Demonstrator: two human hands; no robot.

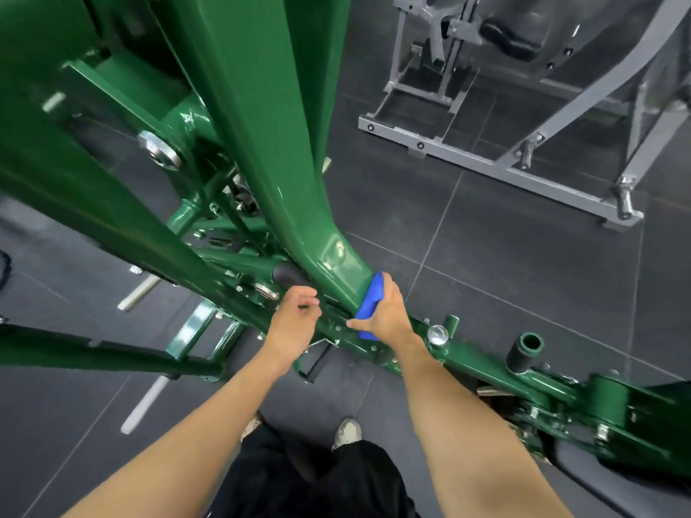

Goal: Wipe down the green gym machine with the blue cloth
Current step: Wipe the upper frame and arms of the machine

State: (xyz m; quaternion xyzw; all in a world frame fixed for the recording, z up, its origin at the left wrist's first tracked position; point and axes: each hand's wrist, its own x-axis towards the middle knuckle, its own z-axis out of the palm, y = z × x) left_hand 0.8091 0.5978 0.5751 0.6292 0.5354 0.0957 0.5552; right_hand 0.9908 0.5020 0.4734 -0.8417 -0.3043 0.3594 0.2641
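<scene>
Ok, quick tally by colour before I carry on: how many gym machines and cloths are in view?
green gym machine: 1
grey gym machine: 1
blue cloth: 1
Total: 3

dark grey floor tiles (467, 233) with thin pale joints cover the ground. at the far right a grey machine frame (486, 165) stands on the floor, its long base bar running slantwise, with a short metal peg (623, 203) sticking up near its right end. a black pad (512, 39) sits high on that frame. near the bottom edge, a pale shoe (347, 431) shows just beyond black clothing (310, 480).
</scene>
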